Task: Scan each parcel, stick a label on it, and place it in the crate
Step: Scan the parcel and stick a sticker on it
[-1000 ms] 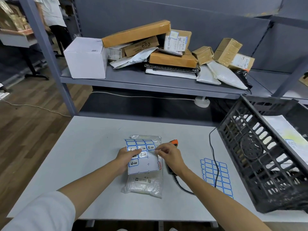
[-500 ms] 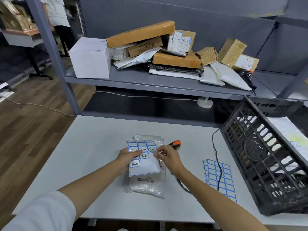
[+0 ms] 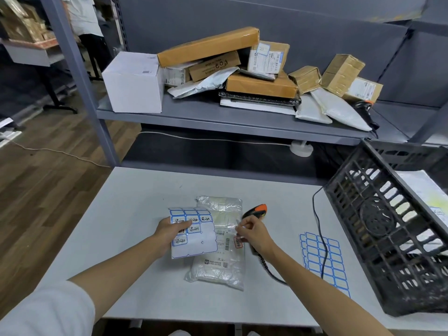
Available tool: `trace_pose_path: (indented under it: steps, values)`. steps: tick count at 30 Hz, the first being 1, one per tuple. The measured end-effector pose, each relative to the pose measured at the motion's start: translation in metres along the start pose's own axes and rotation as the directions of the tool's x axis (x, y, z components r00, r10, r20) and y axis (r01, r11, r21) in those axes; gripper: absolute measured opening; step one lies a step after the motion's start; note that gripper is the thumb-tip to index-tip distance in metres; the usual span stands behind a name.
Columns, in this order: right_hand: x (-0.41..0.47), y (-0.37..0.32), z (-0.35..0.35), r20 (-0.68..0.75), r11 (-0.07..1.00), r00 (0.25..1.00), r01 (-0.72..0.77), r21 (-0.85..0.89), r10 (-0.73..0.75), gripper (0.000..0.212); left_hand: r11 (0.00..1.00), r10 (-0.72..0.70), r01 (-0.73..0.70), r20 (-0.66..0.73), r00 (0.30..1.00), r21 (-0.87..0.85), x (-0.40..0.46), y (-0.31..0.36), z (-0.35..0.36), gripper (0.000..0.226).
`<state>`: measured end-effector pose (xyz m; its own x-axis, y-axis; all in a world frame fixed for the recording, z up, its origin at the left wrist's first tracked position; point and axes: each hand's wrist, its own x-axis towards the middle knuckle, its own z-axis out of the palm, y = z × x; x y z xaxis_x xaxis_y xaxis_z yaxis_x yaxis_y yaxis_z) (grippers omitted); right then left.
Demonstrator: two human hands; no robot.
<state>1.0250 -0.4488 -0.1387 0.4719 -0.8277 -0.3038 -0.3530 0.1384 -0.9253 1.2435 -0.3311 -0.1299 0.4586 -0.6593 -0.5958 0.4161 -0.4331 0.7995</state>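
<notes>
A grey shelf (image 3: 218,120) is seen beyond the far edge of the bench (image 3: 135,197), and it is loaded with a pile of waiting parcels (image 3: 254,69), boxes and padded bags alike, none of which is seen to be handled; most of the task is therefore judged to lie ahead. At the right edge of the bench a black crate (image 3: 378,229) is stood tilted, and at least one pale flat item is seen inside it, so some parcels are taken as finished. The parcel in hand, a clear plastic bag (image 3: 218,265), is laid flat near the middle of the bench. Its left part is overlapped by a label sheet (image 3: 196,241), which is gripped by the left hand (image 3: 169,232), thumb on top. A spare label sheet (image 3: 324,260) is left flat near the crate, crossed by the scanner cable. The scanner (image 3: 255,210) is laid just beyond the right hand (image 3: 253,235), so scanning of this bag is judged done. Something small is pinched between the fingers (image 3: 238,230) of the right hand over the bag's printed slip; a peeled label is presumed, though it is too small to tell. Pressing it down and placing the bag in the crate remain.
</notes>
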Motion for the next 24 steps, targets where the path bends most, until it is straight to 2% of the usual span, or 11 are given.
trace_pose_path:
  steps: [4, 6, 9, 12, 15, 24]
  values:
    - [0.002, 0.019, 0.001, 0.103, 0.979, 0.993, -0.035, -0.200, 0.057, 0.028, 1.000, -0.012, 0.012, -0.022, 1.000, 0.006, 0.004, -0.002, -0.007, 0.033]
    - [0.003, 0.027, 0.003, 0.131, 0.964, 0.989, -0.038, -0.265, 0.075, 0.025, 1.000, -0.016, 0.016, -0.025, 1.000, 0.010, 0.005, -0.003, -0.008, 0.033]
    - [0.005, 0.035, 0.006, 0.113, 0.941, 0.990, -0.039, -0.336, 0.081, 0.015, 1.000, -0.024, 0.024, -0.027, 0.999, 0.018, 0.008, -0.003, -0.010, 0.034]
    - [0.006, 0.038, 0.011, 0.063, 0.923, 0.993, -0.069, -0.378, 0.100, 0.025, 0.999, -0.028, 0.029, -0.026, 0.999, 0.015, 0.010, -0.005, -0.011, 0.034]
    - [0.008, 0.042, 0.016, 0.099, 0.893, 0.988, -0.061, -0.446, 0.117, 0.031, 0.999, -0.036, 0.037, -0.025, 0.999, 0.017, 0.012, -0.005, -0.012, 0.034]
    - [0.016, 0.045, 0.027, 0.161, 0.907, 0.976, -0.069, -0.415, 0.147, 0.028, 0.998, -0.041, 0.041, -0.017, 0.999, 0.036, 0.017, -0.001, -0.016, 0.027]
